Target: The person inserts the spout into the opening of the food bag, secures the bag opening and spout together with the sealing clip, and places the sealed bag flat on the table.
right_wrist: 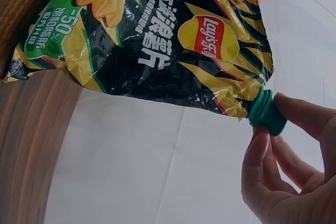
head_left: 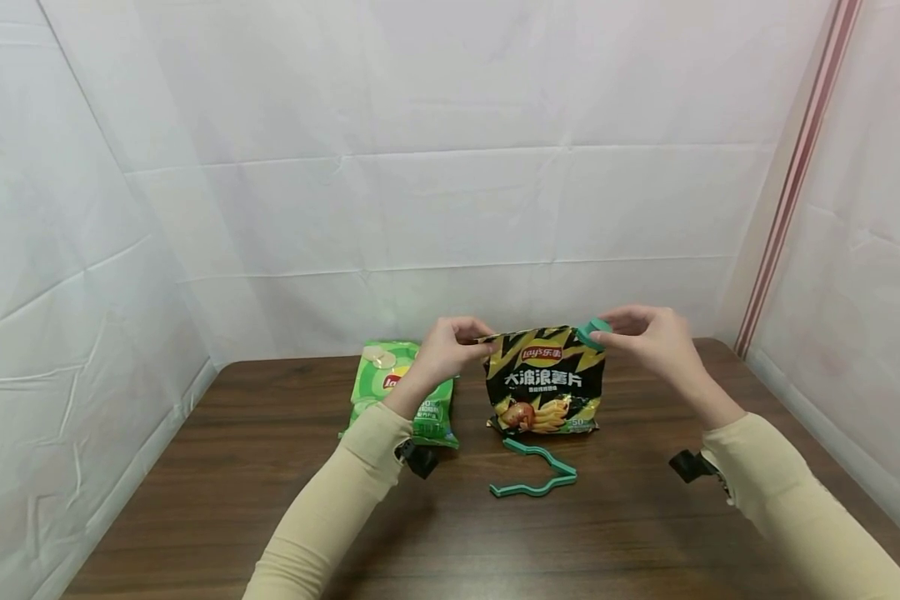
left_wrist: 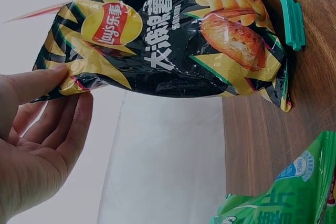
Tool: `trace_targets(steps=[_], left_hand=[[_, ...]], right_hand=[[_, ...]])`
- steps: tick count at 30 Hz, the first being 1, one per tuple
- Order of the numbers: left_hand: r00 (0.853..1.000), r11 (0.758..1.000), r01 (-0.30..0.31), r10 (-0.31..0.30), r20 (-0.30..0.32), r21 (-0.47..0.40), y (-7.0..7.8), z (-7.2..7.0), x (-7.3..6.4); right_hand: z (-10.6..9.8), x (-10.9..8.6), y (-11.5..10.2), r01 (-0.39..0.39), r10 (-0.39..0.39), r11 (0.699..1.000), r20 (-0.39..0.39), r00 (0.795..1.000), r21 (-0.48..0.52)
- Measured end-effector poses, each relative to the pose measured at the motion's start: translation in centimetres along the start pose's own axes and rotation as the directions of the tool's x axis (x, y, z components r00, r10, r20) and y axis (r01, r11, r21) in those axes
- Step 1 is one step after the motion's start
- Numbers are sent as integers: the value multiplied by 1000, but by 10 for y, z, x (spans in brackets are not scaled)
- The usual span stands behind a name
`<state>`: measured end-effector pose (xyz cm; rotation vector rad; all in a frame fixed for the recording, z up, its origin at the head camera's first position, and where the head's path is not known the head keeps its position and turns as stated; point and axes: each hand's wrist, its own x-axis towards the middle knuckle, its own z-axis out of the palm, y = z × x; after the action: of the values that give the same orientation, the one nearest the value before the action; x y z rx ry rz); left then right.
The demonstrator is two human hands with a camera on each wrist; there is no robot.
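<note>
A black and yellow bag of potato chips [head_left: 543, 379] stands upright at the middle of the table, its bottom at the tabletop. My left hand [head_left: 450, 348] pinches its top left corner between thumb and fingers. At the top right corner sits a round green cap [right_wrist: 266, 111], which my right hand [head_left: 652, 337] grips between thumb and fingertips. The bag's corner runs into the cap's ribbed neck. In front of the bag lies a green bent strip-like clip [head_left: 566, 473], spread in a V shape.
A green bag of chips [head_left: 437, 417] lies left of the black one, partly behind my left forearm. The brown wooden table [head_left: 217, 483] ends at white cloth walls [head_left: 450, 208] at the back and sides.
</note>
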<state>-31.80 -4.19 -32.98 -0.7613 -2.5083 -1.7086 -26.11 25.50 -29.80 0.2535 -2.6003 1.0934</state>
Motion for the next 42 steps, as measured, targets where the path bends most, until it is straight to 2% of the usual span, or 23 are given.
trace_targets(steps=[7,11,16,22,29,34,38,42], left_hand=[[1000,1000,13,-12,11,-18,0,-1,1],[1000,1000,19,-19,18,-10,1,-3,2],[999,998,11,-13,33,55,5,-4,5],[998,991,-28,20,65,132,18,-2,13],[993,974,-84,66,95,209,33,8,22],[991,949,-107,77,110,297,44,18,25],[988,931,-120,77,134,345,53,26,30],[985,928,-114,60,159,355,60,34,33]], right_hand=[[4,2,-2,8,-9,1000,41,999,18],[6,3,0,-13,12,999,41,999,30],[6,4,6,-56,53,996,45,998,67],[6,7,7,-54,49,995,66,997,78],[6,8,7,-55,50,996,69,996,71],[6,8,7,-66,61,995,67,996,75],[6,7,7,-77,72,994,66,995,81],[5,8,6,-98,90,991,78,993,93]])
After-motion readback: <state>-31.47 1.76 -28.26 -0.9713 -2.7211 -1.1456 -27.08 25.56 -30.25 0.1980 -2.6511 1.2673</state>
